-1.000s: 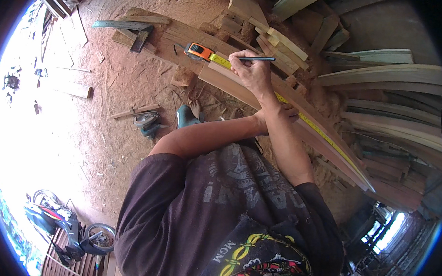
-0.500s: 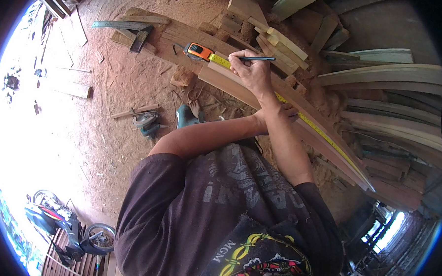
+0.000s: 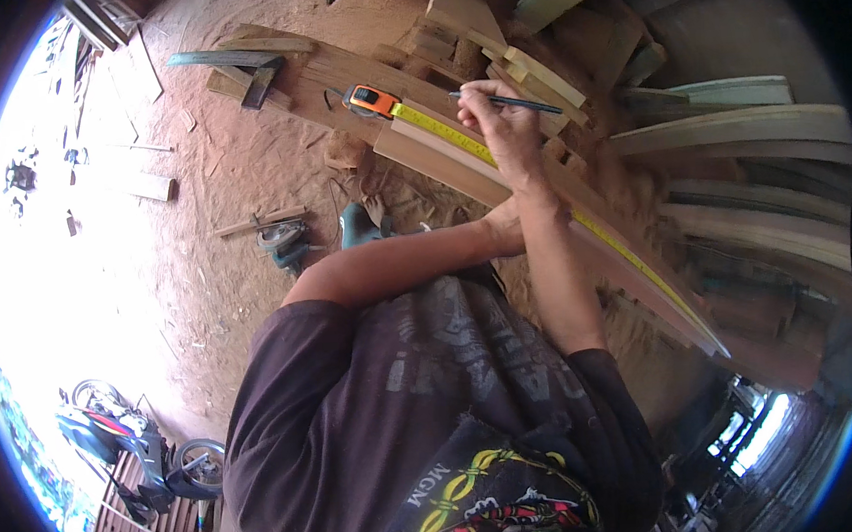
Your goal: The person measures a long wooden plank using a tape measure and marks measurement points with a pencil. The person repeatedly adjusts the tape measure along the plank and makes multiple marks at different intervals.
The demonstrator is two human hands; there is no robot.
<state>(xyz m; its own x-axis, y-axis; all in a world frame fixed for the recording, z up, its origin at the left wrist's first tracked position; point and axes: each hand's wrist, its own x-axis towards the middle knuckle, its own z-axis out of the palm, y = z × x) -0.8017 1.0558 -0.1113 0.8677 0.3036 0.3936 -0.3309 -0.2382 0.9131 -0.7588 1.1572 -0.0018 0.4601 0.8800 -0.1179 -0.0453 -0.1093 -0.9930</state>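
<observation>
Holding pen (image 3: pixel 531 104) in R grip (image 3: pixel 508 132), nr tape meas. (image 3: pixel 372 100), L grip (image 3: pixel 508 226) part-hidden, can't tell state

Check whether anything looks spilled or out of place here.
Yes: sawdust litters the ground, and a power tool sits in it, seemingly an odd resting place. The orange tape measure, extended along the board, looks fine.
</observation>
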